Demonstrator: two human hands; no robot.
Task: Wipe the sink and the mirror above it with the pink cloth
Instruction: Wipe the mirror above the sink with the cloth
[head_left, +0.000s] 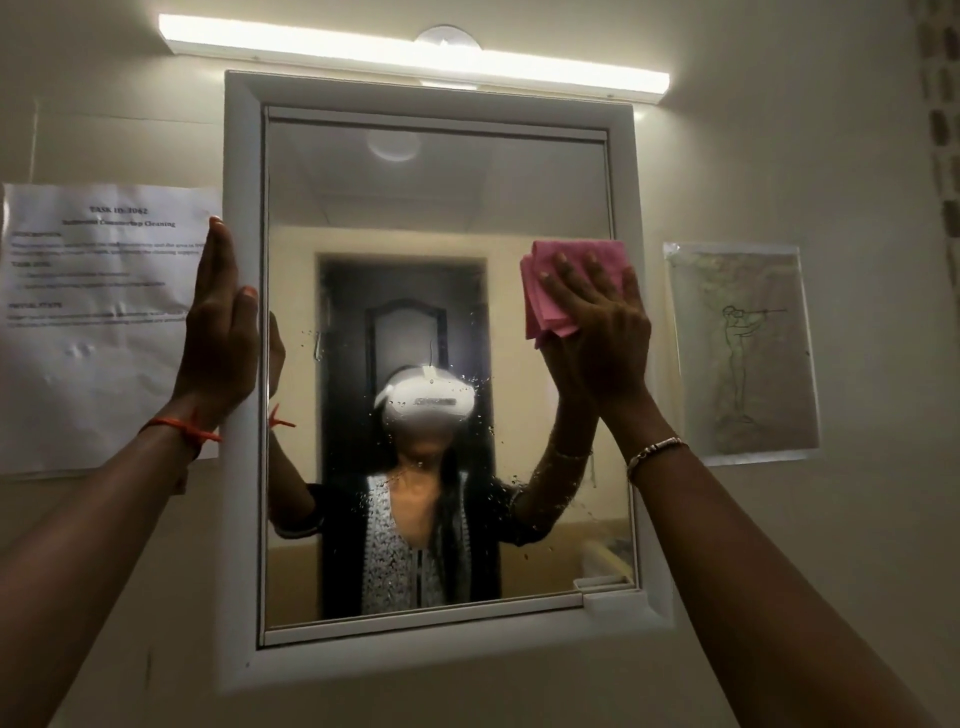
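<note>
A white-framed mirror (363, 218) hangs on the wall straight ahead. My right hand (597, 332) presses the folded pink cloth (550, 291) flat against the glass at its right side, about mid-height. My left hand (218, 332) rests with straight fingers on the left edge of the white frame and holds nothing. Water drops speckle the glass in the middle and lower right. The sink is out of view below.
A lit tube light (415, 57) runs above the mirror. A printed task sheet (98, 322) is taped to the wall on the left and a sleeved line drawing (743, 348) on the right. A small white latch (613, 600) sits on the frame's lower right corner.
</note>
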